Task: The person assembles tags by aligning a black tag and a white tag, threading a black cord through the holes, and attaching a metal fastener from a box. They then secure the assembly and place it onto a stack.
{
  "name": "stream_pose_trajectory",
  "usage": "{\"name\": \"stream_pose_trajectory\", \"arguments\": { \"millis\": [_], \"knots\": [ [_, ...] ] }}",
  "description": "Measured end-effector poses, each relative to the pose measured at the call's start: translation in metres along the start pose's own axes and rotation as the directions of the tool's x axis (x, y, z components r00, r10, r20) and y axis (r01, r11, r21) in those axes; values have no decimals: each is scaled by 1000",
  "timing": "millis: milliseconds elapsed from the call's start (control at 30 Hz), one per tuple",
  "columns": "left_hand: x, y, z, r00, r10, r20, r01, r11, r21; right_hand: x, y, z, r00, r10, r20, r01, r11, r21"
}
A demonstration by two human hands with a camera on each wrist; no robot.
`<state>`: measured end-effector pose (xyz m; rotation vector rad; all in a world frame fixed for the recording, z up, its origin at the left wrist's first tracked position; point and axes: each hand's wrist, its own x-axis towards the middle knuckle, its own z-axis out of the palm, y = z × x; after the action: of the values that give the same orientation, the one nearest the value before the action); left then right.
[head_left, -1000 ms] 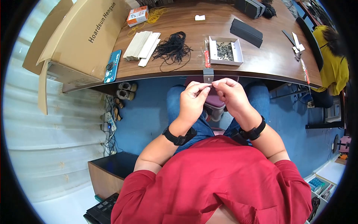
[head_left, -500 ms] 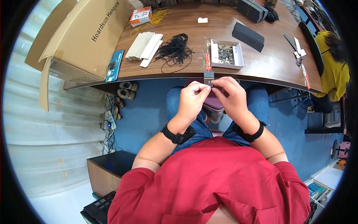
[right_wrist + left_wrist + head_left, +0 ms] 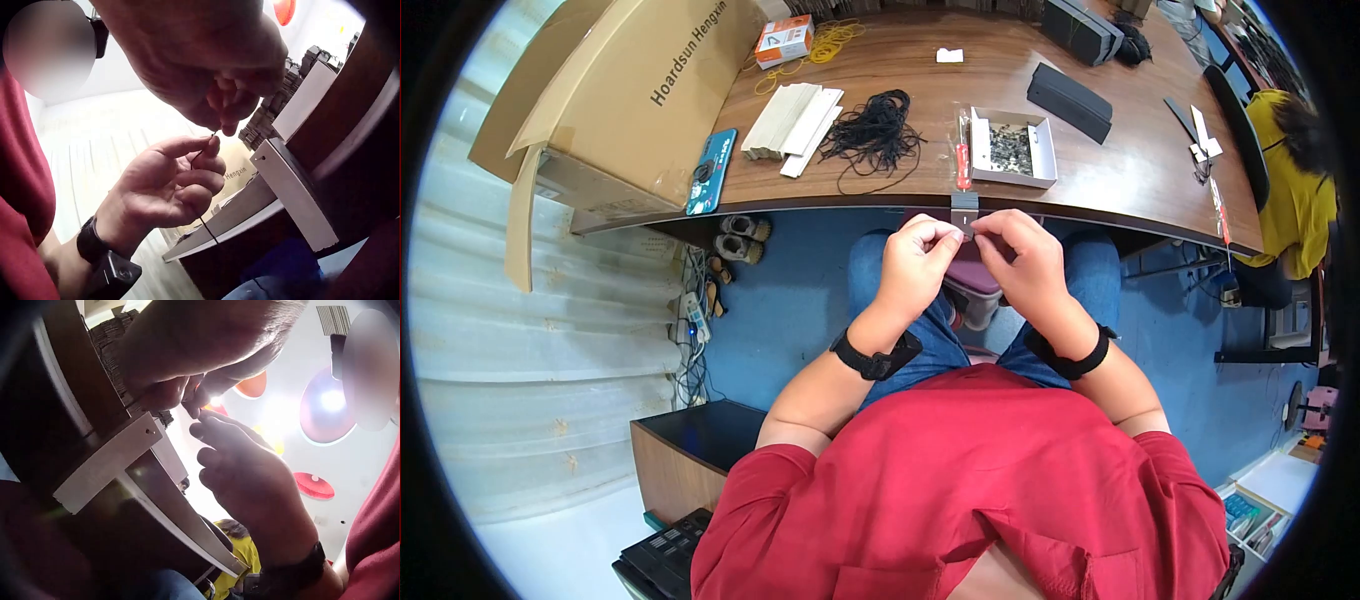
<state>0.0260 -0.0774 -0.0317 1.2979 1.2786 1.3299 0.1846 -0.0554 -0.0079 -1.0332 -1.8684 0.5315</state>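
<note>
My left hand (image 3: 918,262) pinches a thin black cord (image 3: 208,230) between thumb and forefinger; in the right wrist view the cord hangs down past the curled fingers. Against its fingertips, my right hand (image 3: 1024,255) pinches at the cord's upper end, where a tiny light bit (image 3: 214,132) shows; its exact form is too small to tell. Just beyond both hands, a grey block (image 3: 965,203) projects from the table edge, with a small pin (image 3: 260,158) standing out of its face. The left wrist view shows the two hands' fingertips close together beside this block.
On the table (image 3: 910,60) lie a white tray of small dark parts (image 3: 1048,150), a red-handled tool (image 3: 962,166), a black cord bundle (image 3: 878,130), pale strips (image 3: 785,120) and a dark block (image 3: 1070,101). A large carton (image 3: 635,110) stands left; another person (image 3: 1285,190) is at right.
My right hand's fingers have shifted and spread slightly beside the left fingertips since a second ago. My left hand keeps its pinch. The head view has shifted slightly.
</note>
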Motion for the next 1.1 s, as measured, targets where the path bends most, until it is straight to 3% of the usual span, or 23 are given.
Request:
{"name": "stream_pose_trajectory", "arguments": {
  "millis": [100, 200, 300, 400, 433, 600, 700, 800, 900, 967, 1033, 1100],
  "knots": [
    [1, 1, -1, 999, -44, -2, 44, 998, -50, 3, 2, 0, 987, -159, 18, 160, 984, -76],
    [1, 0, 0, 999, 52, 2, -52, 998, 29, 2, 0, 1, 988, -148, 36, 150, 985, -84],
    [-3, 7, 1, 987, 162, 4, -160, 971, 178, -1, -1, 1, 995, -76, 66, 80, 995, -55],
    [-6, 10, 1, 973, 231, 22, -228, 935, 272, 0, 1, 0, 985, 76, 156, -87, 994, 66],
    [-6, 10, 1, 968, 248, 31, -246, 925, 290, 0, 1, -1, 986, 60, 153, -66, 997, 34],
    [-5, 8, -2, 981, 172, 88, -190, 944, 271, 3, -4, -5, 986, -74, 150, 92, 989, -115],
    [-5, 5, -1, 989, 126, 77, -139, 967, 213, 0, -5, -4, 991, -39, 125, 51, 995, -91],
    [-4, 8, -2, 989, 130, 75, -141, 975, 170, -5, 1, 3, 992, 69, 104, -76, 995, 67],
    [-4, 14, -1, 986, 147, 77, -157, 977, 144, -9, 12, 6, 910, 333, 245, -404, 841, 358],
    [-4, 14, -2, 986, 139, 97, -149, 983, 108, -5, 11, 2, 815, 441, 375, -579, 614, 536],
    [-4, 10, -3, 983, 115, 145, -123, 991, 49, -2, 14, -1, 731, 479, 486, -675, 400, 621],
    [-3, 9, -3, 983, -15, 183, 44, 987, -154, -1, 16, -2, 704, 483, 520, -700, 350, 622]
  ]
}}
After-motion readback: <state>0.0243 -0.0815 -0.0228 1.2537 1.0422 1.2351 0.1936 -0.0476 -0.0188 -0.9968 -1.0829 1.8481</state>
